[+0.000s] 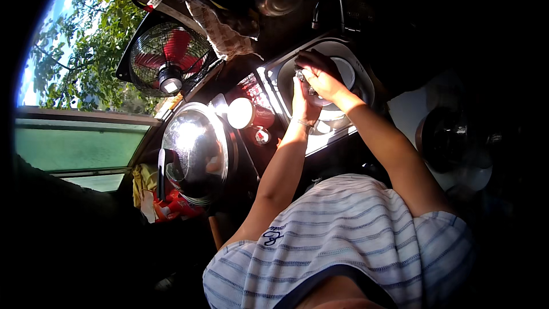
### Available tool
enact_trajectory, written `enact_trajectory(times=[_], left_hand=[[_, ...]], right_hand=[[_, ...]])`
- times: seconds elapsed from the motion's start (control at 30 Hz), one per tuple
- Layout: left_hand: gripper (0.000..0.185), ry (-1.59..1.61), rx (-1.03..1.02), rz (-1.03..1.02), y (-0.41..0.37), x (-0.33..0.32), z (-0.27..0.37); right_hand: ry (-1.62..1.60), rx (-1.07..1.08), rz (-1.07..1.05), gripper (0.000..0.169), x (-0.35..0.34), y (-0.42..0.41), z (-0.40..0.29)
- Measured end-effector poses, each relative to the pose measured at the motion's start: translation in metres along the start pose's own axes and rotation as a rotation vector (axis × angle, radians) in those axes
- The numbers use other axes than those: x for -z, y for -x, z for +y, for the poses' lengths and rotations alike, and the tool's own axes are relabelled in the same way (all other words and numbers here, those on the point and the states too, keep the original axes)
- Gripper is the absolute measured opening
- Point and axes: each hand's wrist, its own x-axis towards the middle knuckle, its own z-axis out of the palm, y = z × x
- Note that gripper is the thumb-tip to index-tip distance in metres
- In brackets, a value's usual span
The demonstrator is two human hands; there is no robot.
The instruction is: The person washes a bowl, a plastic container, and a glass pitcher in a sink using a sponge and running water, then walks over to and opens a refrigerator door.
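A metal sink basin [366,81] lies before me, lit by strong sun at its near edge. Over it, my left hand [305,105] and my right hand [321,75] meet on a shiny, crinkled item, which looks like a steel wool scrubber [300,74]. Both hands seem to grip it, though the fingers hide much of it. Below and beside them, a round pale bowl or basin [348,68] sits in the sink. More pale dishes [328,126] show near the sink's front edge, partly lost in glare.
Left of the sink stand a white-topped red container [241,113] and a small jar [262,136]. A large domed metal lid [195,150] is farther left. A caged fan with red blades [169,60] is at the window, near a hanging cloth [218,30]. The right side is very dark.
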Motion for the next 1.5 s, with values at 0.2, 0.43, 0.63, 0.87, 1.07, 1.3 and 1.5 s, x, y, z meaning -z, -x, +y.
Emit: enact_trajectory(times=[0.2,0.43,0.63,0.87,1.07,1.3,1.5], left_hand=[[0.055,-0.148,-0.34,0.002,-0.007,0.012,0.015],[0.061,-0.227,-0.173,-0.023,0.017,-0.004,-0.001],[0.053,0.124,-0.039,-0.045,0.004,0.018,0.009],[0.054,-0.093,-0.333,0.105,0.009,0.007,0.021],[0.057,-0.092,-0.124,0.033,0.011,0.011,-0.006],[0.057,0.21,0.022,-0.157,0.019,-0.004,0.015],[0.052,-0.146,0.267,-0.183,0.018,0.005,0.024]], right_hand=[[-0.023,-0.039,-0.046,0.028,-0.012,0.04,-0.004],[-0.057,-0.244,-0.092,0.03,0.012,0.0,0.033],[0.085,0.011,-0.074,0.027,-0.014,0.028,-0.031],[0.102,-0.099,-0.164,0.031,-0.011,0.045,-0.021],[-0.016,-0.182,0.094,0.032,-0.002,0.016,0.05],[-1.041,-0.785,-0.128,0.035,0.058,-0.001,0.04],[-0.373,-0.562,-0.199,0.035,0.062,-0.019,0.017]])
